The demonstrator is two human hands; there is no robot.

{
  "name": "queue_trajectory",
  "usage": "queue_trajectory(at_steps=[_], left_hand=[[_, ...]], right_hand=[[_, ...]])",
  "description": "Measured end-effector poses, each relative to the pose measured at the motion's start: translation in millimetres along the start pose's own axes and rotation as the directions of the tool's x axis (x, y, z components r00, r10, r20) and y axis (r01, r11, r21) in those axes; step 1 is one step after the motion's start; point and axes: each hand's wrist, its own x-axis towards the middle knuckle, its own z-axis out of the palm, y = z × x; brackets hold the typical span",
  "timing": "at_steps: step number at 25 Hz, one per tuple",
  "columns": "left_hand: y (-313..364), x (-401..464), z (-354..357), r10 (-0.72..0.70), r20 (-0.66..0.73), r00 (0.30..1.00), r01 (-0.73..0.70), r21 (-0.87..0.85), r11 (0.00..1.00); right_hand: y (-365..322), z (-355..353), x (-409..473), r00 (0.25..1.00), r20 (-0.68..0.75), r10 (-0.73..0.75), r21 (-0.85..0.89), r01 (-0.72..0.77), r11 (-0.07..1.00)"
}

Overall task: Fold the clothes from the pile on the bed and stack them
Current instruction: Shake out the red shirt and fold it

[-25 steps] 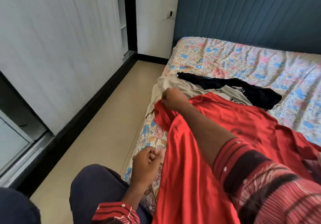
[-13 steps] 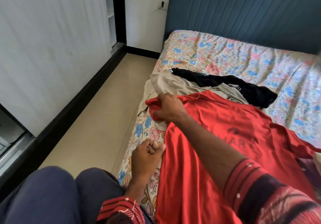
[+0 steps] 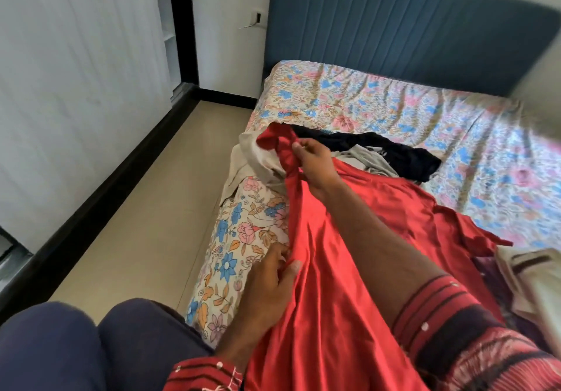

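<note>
Red cloth is what has moved. Half a second ago the right hand (image 3: 312, 163) pressed a bunched corner of the red shirt (image 3: 349, 284) low against the bed (image 3: 394, 108), just short of the beige garment (image 3: 252, 160). Now that hand has lifted and turned palm-up, its fingers curled round a gathered rope of the fabric, and the loose red end flops over the beige garment towards the headboard (image 3: 394, 26). From the grip the cloth runs taut down to the near edge of the bed.

At that near edge the left hand (image 3: 270, 281) has changed too. A moment ago it was a closed fist beside the shirt; now its fingers reach in and pinch the shirt's edge, thumb on top.

So both hands have hold of the same side of the shirt, one far and one near, and the fabric between them is drawn into a line. I judge this to be the start of shaking or laying the shirt out flat; no fold is made yet.

Beyond the shirt, towards the headboard, the beige garment and a black garment (image 3: 379, 153) lie crumpled and unfolded. More clothes (image 3: 531, 284) lie to the right of the shirt, too blurred to name. No finished stack shows, so most of the task remains.
</note>
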Motion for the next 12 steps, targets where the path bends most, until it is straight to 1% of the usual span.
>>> queue_trajectory(at_steps=[2,3,4,5,6,7,8,9,10,12], left_hand=[[19.7,-6.2,19.0,0.108,0.083,0.991,-0.108,-0.001,0.994],[28.4,-9.8,32.3,0.15,0.147,0.978,-0.157,0.035,0.987],[34.9,-12.5,44.2,0.173,0.221,0.96,-0.198,0.096,0.975],[38.3,-15.3,55.7,0.171,0.294,0.94,-0.231,0.184,0.955],[40.7,-18.6,64.1,0.151,0.354,0.923,-0.259,0.282,0.924],[41.4,-22.1,69.1,0.134,0.389,0.912,-0.281,0.351,0.893],[41.5,-25.5,70.6,0.125,0.4,0.908,-0.289,0.382,0.878],[41.0,-27.9,69.4,0.126,0.394,0.91,-0.286,0.379,0.88],[40.8,-30.3,66.2,0.129,0.38,0.916,-0.275,0.359,0.892],[36.5,-33.3,56.9,0.111,0.344,0.933,-0.238,0.356,0.903]], right_hand=[[-13.0,-50.6,-11.5,0.999,-0.039,0.024,0.233,-0.014,0.972],[-8.7,-80.2,-17.0,0.995,-0.087,0.053,0.282,-0.027,0.959],[-3.5,-107.0,-25.1,0.984,-0.152,0.096,0.279,-0.051,0.959],[9.2,-134.6,-33.0,0.958,-0.246,0.148,0.218,-0.094,0.972],[22.8,-159.4,-41.5,0.918,-0.355,0.179,0.087,-0.158,0.984],[36.5,-179.8,-51.3,0.869,-0.457,0.189,-0.103,-0.263,0.959],[48.1,-194.4,-64.1,0.824,-0.525,0.214,-0.261,-0.395,0.881],[58.5,-202.3,-75.4,0.789,-0.576,0.214,-0.378,-0.489,0.786],[61.0,-200.4,-93.3,0.785,-0.591,0.185,-0.449,-0.511,0.733],[57.3,-179.7,-132.8,0.85,-0.526,0.039,-0.558,-0.379,0.738]])
